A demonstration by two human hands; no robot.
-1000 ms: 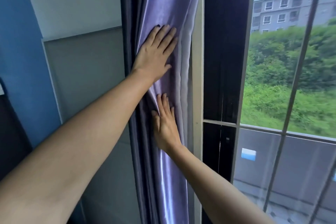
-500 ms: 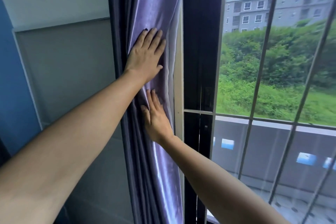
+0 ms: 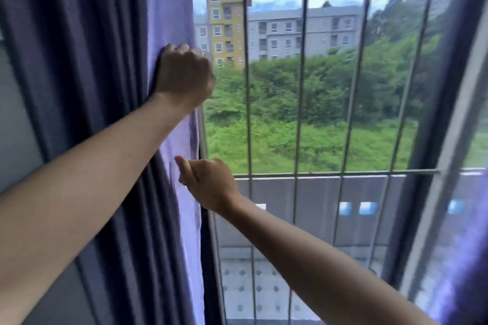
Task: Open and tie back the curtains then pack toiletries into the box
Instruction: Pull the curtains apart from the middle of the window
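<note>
A: Half a second ago both hands lay flat, fingers straight, on the bunched curtain [image 3: 111, 140]. Now the view has swung right, the window [image 3: 330, 113] fills most of it, and both hands have closed.

B: What is left of the fingers?

A: The curtain, in dark purple folds, with its paler edge running down just under the left hand [image 3: 184, 76]. A grey wall [image 3: 18, 119] shows at the far left, beyond the folds.

B: And the left hand's fingers?

A: Curled over, knuckles up, gripping the curtain's edge. The fingertips themselves are hidden behind the cloth.

B: The right hand [image 3: 208, 182]?

A: Below the left, fingers curled in, thumb up and touching the pale edge. Whether it pinches the cloth or only rests against it, I cannot tell; that part is blurred.

B: Right of the fingers?

A: Upright bars [image 3: 301, 87] with one cross rail [image 3: 335, 173] level with the right hand. Beyond them green bushes [image 3: 317, 103], a yellow block [image 3: 224, 26] and a grey one [image 3: 303, 31]. At the far right edge, a blurred purple strip [image 3: 464, 258], perhaps a second curtain.
</note>
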